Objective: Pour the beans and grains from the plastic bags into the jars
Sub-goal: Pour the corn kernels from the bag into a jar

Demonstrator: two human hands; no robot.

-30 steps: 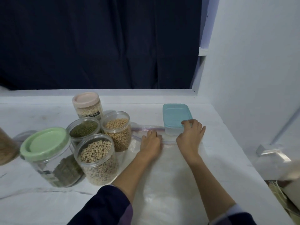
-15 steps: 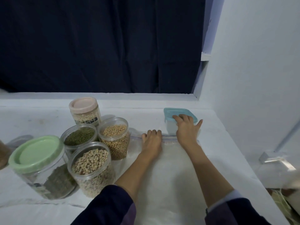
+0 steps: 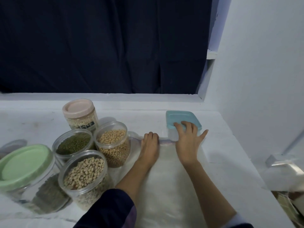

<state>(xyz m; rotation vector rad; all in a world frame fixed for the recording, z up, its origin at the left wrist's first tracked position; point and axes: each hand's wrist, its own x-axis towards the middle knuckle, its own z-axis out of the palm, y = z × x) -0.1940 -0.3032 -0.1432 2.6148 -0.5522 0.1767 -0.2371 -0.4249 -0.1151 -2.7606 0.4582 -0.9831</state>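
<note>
Flat on the white worktop (image 3: 230, 145) lies a clear plastic bag (image 3: 171, 181), thin and glossy, its zip strip running across the far edge. On that strip, at about 10 o'clock of the bag, the left hand (image 3: 150, 148) presses down with fingers curled and knuckles up; whether it pinches the strip cannot be told. At 12 o'clock of the bag's right half stands a small box (image 3: 182, 124) with see-through walls and a rounded, rectangular teal lid; the right hand (image 3: 189, 142) rests its fingertips on the lid's near edge, fingers spread and fairly straight, thumb stretched out toward 3 o'clock, heel of the hand over the bag's strip. Toward 9 o'clock of the left hand, just beside the bag, stand round clear plastic jars in a cluster: an open one of tan soybeans (image 3: 113, 143), an open one of small dark green beans (image 3: 74, 145), an open one of pale speckled beans (image 3: 83, 175), a pink-lidded one of whitish grain (image 3: 80, 116) behind, and a wide one with a smooth green lid (image 3: 24, 165) at the left edge. Dark sleeves cover both forearms near the bottom of the view.
</note>
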